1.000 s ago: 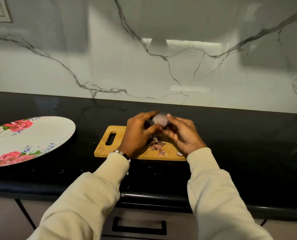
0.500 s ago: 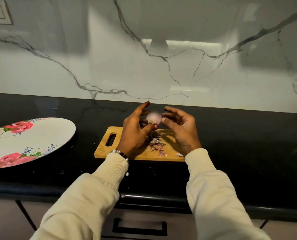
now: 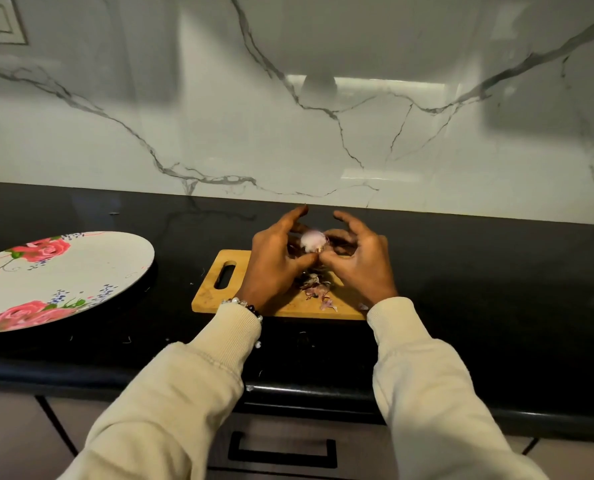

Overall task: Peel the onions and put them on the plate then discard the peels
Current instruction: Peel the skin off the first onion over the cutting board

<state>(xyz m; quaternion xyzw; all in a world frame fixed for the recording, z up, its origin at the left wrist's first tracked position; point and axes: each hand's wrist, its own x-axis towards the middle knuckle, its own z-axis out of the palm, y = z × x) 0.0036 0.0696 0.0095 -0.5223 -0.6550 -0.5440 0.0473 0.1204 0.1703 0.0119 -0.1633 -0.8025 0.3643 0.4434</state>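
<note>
I see the onion, pale and mostly bare, held up between both hands just above the far part of the cutting board. My left hand has its grip closed on it, thumb pressed at the near side and fingers curled round the far side. My right hand pinches at the onion's lower end with thumb and forefinger, the other fingers spread and raised; whether it has hold of a strip of skin or the bulb itself I can't quite make out, the spot is blurred. Below the hands a small heap of purple peels lies on the board. The board sits on the black desk. Well to the left on the desk lies the rose-patterned plate, with nothing on its visible part.
</note>
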